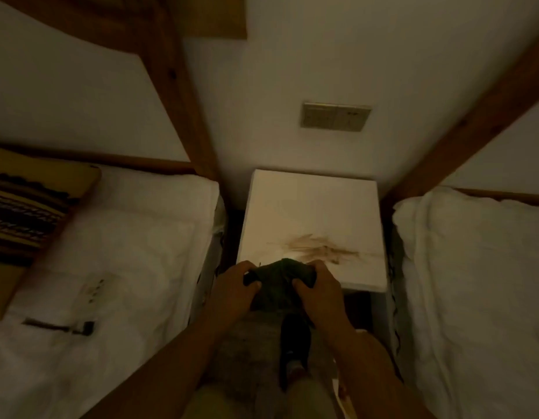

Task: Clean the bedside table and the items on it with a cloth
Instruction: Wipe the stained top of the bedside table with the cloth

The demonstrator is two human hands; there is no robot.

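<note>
The white bedside table [310, 204] stands between two beds, against the wall. A brown smear [319, 251] marks its top near the front edge. Nothing else stands on the top. A dark green cloth [277, 285] is bunched just in front of the table's front edge, above the floor. My left hand [232, 293] grips the cloth's left side and my right hand [318, 293] grips its right side, fingers curled round it.
A white bed [126, 237] on the left carries a striped cushion [23, 219], a white remote-like item [94, 288] and a dark flat item [61, 326]. Another white bed [473, 282] lies right. Wooden posts [183, 110] flank the table. A wall switch plate [334, 116] sits above. My dark shoe [293, 349] is on the floor.
</note>
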